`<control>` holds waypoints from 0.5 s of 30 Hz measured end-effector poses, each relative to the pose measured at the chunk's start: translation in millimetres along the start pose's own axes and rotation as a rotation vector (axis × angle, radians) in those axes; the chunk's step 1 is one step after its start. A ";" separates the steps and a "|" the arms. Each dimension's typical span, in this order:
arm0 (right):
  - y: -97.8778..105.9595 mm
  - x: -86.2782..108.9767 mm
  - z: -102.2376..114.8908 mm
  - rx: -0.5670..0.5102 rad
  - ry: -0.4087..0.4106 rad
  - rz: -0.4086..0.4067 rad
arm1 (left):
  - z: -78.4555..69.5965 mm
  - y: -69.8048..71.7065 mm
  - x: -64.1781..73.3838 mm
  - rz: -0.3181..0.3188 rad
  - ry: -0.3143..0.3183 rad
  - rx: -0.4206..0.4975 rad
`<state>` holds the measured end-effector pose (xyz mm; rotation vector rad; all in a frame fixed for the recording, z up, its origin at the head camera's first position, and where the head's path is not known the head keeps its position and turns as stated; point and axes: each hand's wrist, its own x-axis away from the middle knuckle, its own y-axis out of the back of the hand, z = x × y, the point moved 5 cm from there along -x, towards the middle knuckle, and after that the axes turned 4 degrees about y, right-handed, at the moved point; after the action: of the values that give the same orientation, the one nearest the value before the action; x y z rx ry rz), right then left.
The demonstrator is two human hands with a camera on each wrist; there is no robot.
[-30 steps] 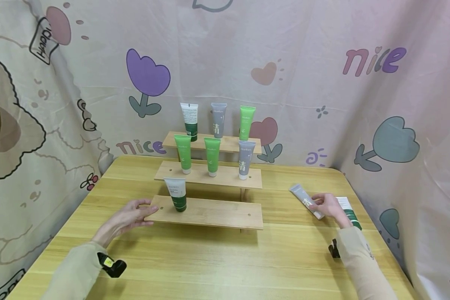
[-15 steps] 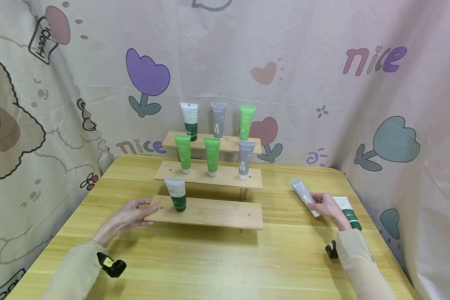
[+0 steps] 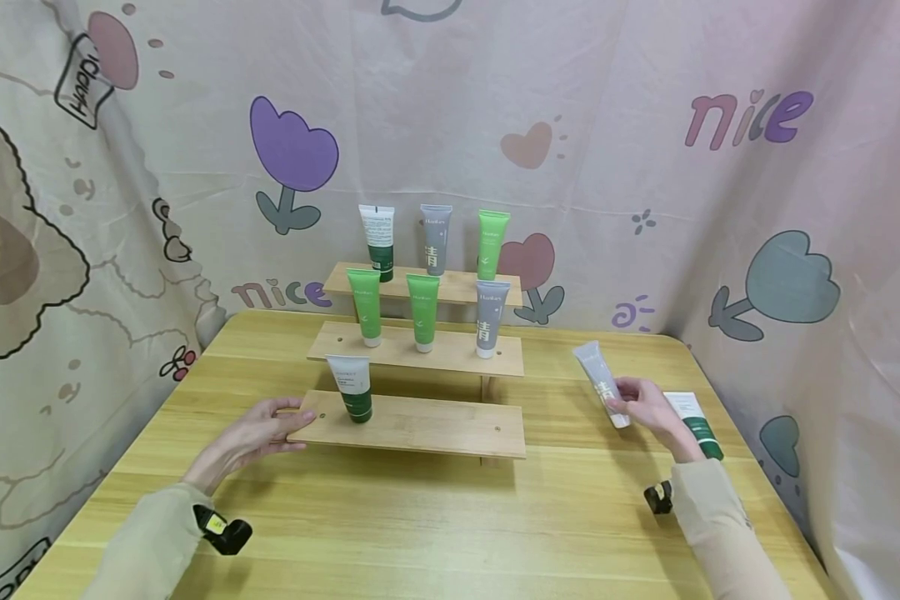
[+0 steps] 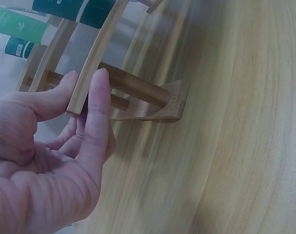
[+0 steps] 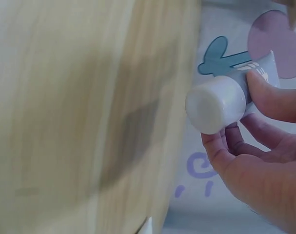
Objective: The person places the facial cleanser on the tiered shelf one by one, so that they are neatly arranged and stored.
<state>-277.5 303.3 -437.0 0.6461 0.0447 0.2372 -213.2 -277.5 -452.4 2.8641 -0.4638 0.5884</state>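
Observation:
My left hand (image 3: 258,433) pinches the left end of the lowest step of a three-tier wooden display stand (image 3: 435,425); in the left wrist view the thumb lies on top of the board (image 4: 91,68) and fingers are beneath. A white and dark green tube (image 3: 354,392) stands on that step, towards its left. At the right, my right hand (image 3: 648,412) grips a greyish-purple tube (image 3: 594,367) by its lower part, tilted, cap end down. The right wrist view shows its white cap (image 5: 213,105) off the table, thumb on one side and fingers on the other.
Another white and green tube (image 3: 693,421) lies on the wooden table (image 3: 420,533) beside my right wrist. Two green tubes (image 3: 423,312) and a greyish-purple one (image 3: 489,321) stand on the middle step. The top step (image 3: 461,287) bears three more tubes. A printed curtain (image 3: 607,167) hangs behind.
My right hand has lifted the greyish-purple tube off the table, moved it slightly left and tipped it more upright. The left hand keeps its place on the stand.

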 end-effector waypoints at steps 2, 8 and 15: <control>-0.3 0.4 3.3 -0.008 0.021 0.010 | 0.0 0.0 -0.1 0.003 0.001 -0.001; -2.6 1.1 15.4 -0.075 0.038 0.034 | -0.1 -0.1 -0.2 0.005 0.003 0.003; -5.0 1.9 31.9 -0.092 0.059 0.055 | -0.3 0.2 0.2 -0.002 0.000 -0.009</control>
<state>-271.0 281.1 -414.5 0.5488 0.0717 0.3097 -213.2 -277.6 -452.0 2.8560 -0.4628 0.5850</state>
